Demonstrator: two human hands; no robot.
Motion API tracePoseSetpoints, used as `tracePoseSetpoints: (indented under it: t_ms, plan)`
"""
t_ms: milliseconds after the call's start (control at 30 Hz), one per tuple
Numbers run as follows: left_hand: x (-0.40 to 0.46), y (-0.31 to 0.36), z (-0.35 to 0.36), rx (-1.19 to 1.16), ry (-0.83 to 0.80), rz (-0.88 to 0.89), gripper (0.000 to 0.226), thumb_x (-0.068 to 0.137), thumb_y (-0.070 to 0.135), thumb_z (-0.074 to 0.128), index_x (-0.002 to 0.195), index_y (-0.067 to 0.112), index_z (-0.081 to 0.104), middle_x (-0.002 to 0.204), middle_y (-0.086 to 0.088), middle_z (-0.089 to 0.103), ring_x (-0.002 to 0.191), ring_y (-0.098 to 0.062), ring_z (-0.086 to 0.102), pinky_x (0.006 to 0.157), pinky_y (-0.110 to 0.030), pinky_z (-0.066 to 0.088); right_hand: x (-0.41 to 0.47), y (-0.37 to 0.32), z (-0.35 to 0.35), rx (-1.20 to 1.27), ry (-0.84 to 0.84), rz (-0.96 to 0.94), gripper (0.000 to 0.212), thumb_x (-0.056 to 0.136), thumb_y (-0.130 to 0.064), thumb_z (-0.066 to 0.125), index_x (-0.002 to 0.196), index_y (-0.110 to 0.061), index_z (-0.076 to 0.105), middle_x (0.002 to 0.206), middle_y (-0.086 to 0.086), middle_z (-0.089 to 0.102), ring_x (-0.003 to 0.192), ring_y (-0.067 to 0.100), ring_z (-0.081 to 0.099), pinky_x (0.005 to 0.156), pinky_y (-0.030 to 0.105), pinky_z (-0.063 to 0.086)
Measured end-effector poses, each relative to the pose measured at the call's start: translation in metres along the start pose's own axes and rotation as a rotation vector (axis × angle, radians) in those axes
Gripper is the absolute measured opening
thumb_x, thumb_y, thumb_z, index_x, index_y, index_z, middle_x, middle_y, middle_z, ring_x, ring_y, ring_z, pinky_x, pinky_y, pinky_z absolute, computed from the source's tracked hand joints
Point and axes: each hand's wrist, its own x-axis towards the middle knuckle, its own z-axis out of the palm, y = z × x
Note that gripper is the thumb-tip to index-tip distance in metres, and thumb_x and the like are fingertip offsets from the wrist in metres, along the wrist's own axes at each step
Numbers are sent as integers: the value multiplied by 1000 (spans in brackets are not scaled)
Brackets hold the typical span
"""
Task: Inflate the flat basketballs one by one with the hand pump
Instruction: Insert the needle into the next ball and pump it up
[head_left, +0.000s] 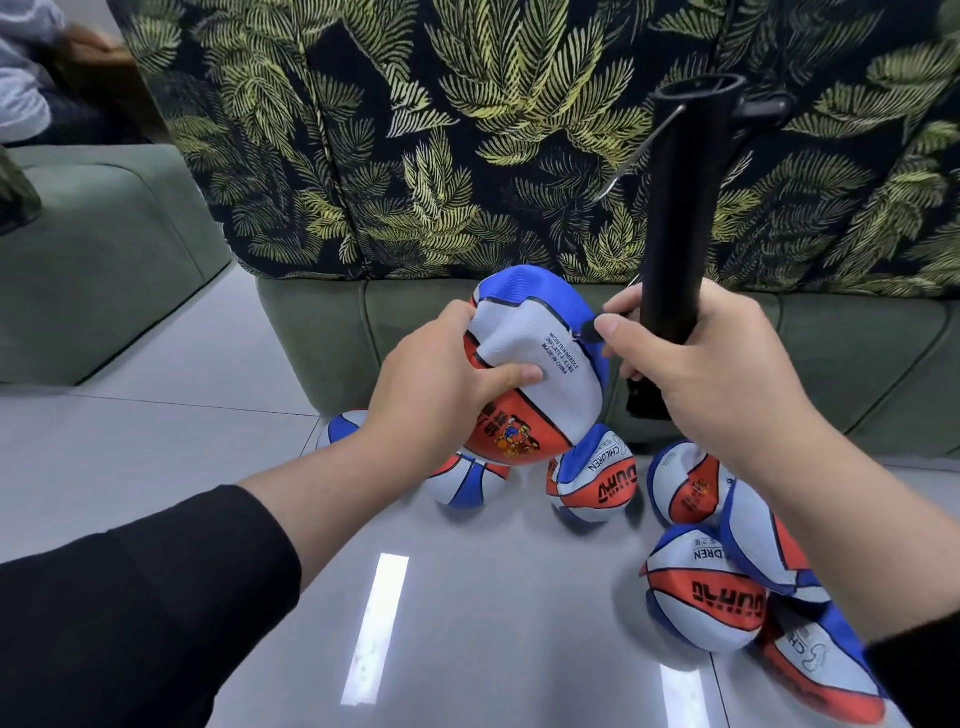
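Basketball (524, 364), crumpled and flat, is held up in front of the green sofa (322, 332) by the left hand (441, 384), whose fingers and thumb curl around its folded white panel. The right hand (696, 364) is wrapped around the lower barrel of the black hand pump (680, 208), which stands nearly upright, while thumb and forefinger pinch a small dark tip right at the ball's blue edge, close to the printed "moisten needle" note. That tip is probably the needle or hose end; the valve itself is hidden behind the fingers, so whether the needle has gone in cannot be told.

The step in hand appears to be seating the needle. It would go best if the left hand's grip pulled the skin taut around the valve so the soft wall does not fold away, and if the needle went in straight, not at a slant. A firm hold near the valve should matter once pumping begins.

More flat balls (701, 587) lie on the tiled floor (260, 447) below, waiting their turn.
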Motion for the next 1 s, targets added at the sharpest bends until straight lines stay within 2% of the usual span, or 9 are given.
tracePoseSetpoints:
  t_ms: [100, 300, 533, 667, 733, 800, 867, 933, 1000]
  plan:
    - [-2, 4, -2, 14, 13, 9, 53, 77, 62, 78, 101, 21, 54, 92, 7, 65, 89, -22, 60, 74, -41, 48, 0, 2, 0, 11, 8, -1, 8, 90, -23, 76, 86, -22, 70, 75, 3, 72, 72, 27, 66, 77, 51, 58]
    - [-6, 18, -7, 70, 68, 63, 55, 79, 64, 76, 104, 21, 52, 93, 9, 61, 87, -19, 53, 68, -37, 33, 2, 3, 3, -10, 69, -20, 7, 88, -23, 78, 89, -22, 70, 74, 1, 70, 73, 24, 67, 70, 42, 58]
    - [-12, 20, -8, 58, 137, 125, 55, 79, 63, 76, 99, 19, 51, 86, 8, 59, 82, -17, 51, 63, -34, 25, 1, 3, 11, 9, 85, -12, 10, 88, -22, 78, 86, -26, 69, 74, 0, 71, 72, 22, 68, 65, 36, 58]
    - [-16, 22, -6, 14, 188, 195, 51, 79, 58, 80, 92, 20, 50, 81, 6, 58, 76, -15, 48, 63, -35, 29, 1, 2, 13, -14, 105, -12, 9, 88, -22, 78, 87, -25, 70, 74, -3, 71, 74, 20, 69, 68, 37, 59]
    - [-18, 22, -3, 10, 210, 239, 52, 77, 56, 82, 80, 25, 40, 74, 6, 51, 72, -14, 44, 62, -36, 31, 2, 3, 15, -73, 95, -6, 7, 87, -23, 77, 85, -24, 70, 73, -6, 70, 74, 17, 67, 67, 34, 55]
    - [-20, 21, -1, 20, 208, 257, 58, 76, 56, 84, 76, 28, 33, 70, 7, 47, 72, -15, 42, 61, -35, 27, 1, 5, 19, -126, 78, 15, 6, 86, -25, 76, 85, -22, 70, 73, -11, 68, 70, 8, 63, 64, 28, 48]
    - [-21, 19, 1, 26, 202, 262, 59, 76, 56, 84, 77, 27, 34, 70, 7, 47, 72, -15, 41, 60, -35, 25, 0, 5, 19, -151, 67, 32, 7, 85, -25, 76, 86, -22, 71, 73, -13, 67, 69, 6, 61, 61, 22, 45]
    - [-19, 18, 0, 41, 193, 270, 58, 74, 57, 85, 79, 24, 38, 71, 7, 47, 72, -15, 41, 61, -35, 26, 0, 6, 17, -131, 50, 47, 6, 86, -25, 76, 87, -22, 71, 75, -9, 69, 71, 10, 63, 65, 26, 49]
    - [-13, 20, -4, 88, 142, 235, 57, 73, 62, 84, 92, 20, 49, 81, 7, 55, 79, -14, 48, 67, -35, 35, 1, 8, 15, -68, 20, 72, 7, 88, -24, 77, 90, -21, 71, 74, -3, 71, 71, 15, 66, 68, 32, 54]
